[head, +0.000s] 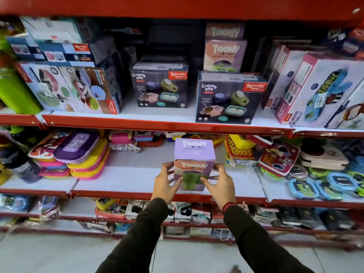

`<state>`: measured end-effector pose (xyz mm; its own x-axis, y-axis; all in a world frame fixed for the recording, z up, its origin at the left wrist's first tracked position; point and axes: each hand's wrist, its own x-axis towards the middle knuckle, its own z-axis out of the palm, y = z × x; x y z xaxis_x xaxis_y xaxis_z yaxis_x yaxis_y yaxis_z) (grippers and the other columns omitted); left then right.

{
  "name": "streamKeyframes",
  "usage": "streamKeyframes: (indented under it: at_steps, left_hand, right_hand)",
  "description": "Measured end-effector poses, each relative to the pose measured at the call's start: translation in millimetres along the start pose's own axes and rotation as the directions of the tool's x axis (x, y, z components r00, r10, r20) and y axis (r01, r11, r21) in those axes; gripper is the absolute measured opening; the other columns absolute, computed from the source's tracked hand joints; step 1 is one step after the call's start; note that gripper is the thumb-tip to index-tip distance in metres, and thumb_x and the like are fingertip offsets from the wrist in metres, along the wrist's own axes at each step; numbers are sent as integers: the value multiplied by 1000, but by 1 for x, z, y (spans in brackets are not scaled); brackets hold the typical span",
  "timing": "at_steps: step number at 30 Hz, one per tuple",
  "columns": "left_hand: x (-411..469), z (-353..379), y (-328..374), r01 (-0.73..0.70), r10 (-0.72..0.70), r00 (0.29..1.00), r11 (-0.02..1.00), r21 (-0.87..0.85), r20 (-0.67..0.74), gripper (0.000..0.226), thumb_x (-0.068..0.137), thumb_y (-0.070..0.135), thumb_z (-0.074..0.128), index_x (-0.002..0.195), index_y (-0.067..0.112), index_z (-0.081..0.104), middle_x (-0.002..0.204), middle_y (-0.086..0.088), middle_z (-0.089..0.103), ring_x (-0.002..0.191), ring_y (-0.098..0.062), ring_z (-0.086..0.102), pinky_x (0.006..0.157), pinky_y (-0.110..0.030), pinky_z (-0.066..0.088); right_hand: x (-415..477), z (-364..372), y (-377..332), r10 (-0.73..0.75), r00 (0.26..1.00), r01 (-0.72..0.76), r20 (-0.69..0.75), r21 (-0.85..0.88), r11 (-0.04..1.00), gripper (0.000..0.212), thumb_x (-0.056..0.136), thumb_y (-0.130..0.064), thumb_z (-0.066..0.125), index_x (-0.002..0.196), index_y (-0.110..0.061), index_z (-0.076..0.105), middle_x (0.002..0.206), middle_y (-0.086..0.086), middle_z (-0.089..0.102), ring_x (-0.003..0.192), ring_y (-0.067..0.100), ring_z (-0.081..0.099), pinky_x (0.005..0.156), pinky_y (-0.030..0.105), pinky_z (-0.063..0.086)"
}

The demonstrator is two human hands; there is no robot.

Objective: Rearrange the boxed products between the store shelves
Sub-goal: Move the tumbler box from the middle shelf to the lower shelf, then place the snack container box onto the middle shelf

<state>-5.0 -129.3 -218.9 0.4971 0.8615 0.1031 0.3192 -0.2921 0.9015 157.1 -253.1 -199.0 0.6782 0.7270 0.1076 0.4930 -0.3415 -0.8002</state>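
Observation:
A lilac "Toony" box (194, 154) with a green cup pictured on its front stands upright on the white middle shelf (126, 174), near its front edge. My left hand (166, 182) touches its left side and my right hand (220, 183) its right side, fingers spread along the lower front. Two more Toony boxes (224, 54) are stacked on the upper shelf (163, 113). In front of them stands a dark "Crunchy bite" box (229, 97), and a second Crunchy bite box (160, 85) is to its left.
Stacked flat lunch boxes (78, 154) lie left on the middle shelf, cartoon lunch bags (277, 158) and blue containers (325, 186) right. Larger boxes (69, 85) fill the upper left, pink-edged Kidzee boxes (315, 89) the upper right. More packaged goods sit on lower shelves.

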Motion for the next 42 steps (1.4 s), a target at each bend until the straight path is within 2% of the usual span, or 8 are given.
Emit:
streamKeyframes:
  at_steps: [4, 11, 14, 17, 23, 28, 34, 42]
  left_hand:
    - [17, 21, -14, 149, -149, 989, 989, 24, 0, 48, 85, 1, 72, 124, 11, 46, 120, -15, 68, 113, -28, 67, 97, -39, 58]
    - [18, 27, -13, 245, -245, 969, 969, 27, 28, 50, 86, 0, 70, 126, 10, 42, 110, -6, 64, 115, -32, 66, 98, -40, 54]
    - [9, 18, -4, 164, -167, 984, 985, 58, 61, 84, 79, 7, 74, 149, 15, 26, 141, -13, 55, 129, -28, 55, 114, -43, 44]
    - [2, 6, 23, -43, 43, 990, 999, 5, -132, 90, 76, 27, 60, 155, 16, 19, 158, -7, 32, 147, -21, 30, 124, -37, 21]
    - [58, -4, 141, -399, 393, 877, 916, 38, -276, 78, 91, 24, 50, 159, 15, 14, 168, -3, 17, 156, -13, 11, 127, -23, 2]
    - [109, 10, 195, -264, 263, 964, 964, -25, -38, 75, 103, 21, 42, 159, 9, -6, 170, -8, -6, 158, -26, -9, 124, -35, -13]
    - [119, 13, 199, -145, 152, 988, 978, -151, 32, 63, 105, 12, 38, 160, 10, 7, 168, -11, 19, 156, -26, 17, 129, -38, 12]
    - [89, -17, 201, -355, 292, 895, 924, -142, -336, 51, 104, 13, 43, 153, 23, 35, 148, -5, 44, 135, -15, 36, 115, -28, 27]
  right_hand:
    - [15, 17, 19, 45, 997, -45, 56, -4, 999, 47, 86, -19, 78, 123, -25, 50, 129, 2, 69, 108, 26, 73, 92, 46, 59]
    - [19, 28, 27, 71, 994, -77, 79, 70, 995, 46, 93, -5, 66, 133, -21, 49, 136, 5, 65, 115, 30, 70, 99, 47, 57]
    - [14, 18, 22, 100, 993, -109, 63, 157, 982, 56, 94, 2, 57, 143, -23, 44, 146, 4, 57, 127, 27, 62, 103, 46, 55]
    - [16, -7, 0, 34, 985, 10, -167, 258, 966, 58, 94, 5, 54, 144, -22, 45, 149, -1, 48, 134, 22, 52, 113, 42, 47]
    - [68, -87, -66, -49, 850, 242, -525, 304, 921, 67, 94, 8, 49, 155, -11, 29, 164, 6, 27, 149, 7, 27, 112, -2, 18]
    - [115, -130, -80, 5, 930, 135, -369, 353, 926, 66, 103, -6, 46, 161, -16, 17, 170, 3, 17, 157, 18, 17, 123, 23, 13]
    - [127, -135, -79, 36, 968, 63, -249, 377, 924, 60, 102, -8, 50, 157, -15, 28, 163, 11, 35, 151, 29, 35, 125, 42, 28]
    - [87, -133, -112, -133, 850, 348, -510, 354, 868, 43, 97, -18, 63, 137, -26, 53, 139, 1, 61, 127, 19, 57, 106, 35, 48]
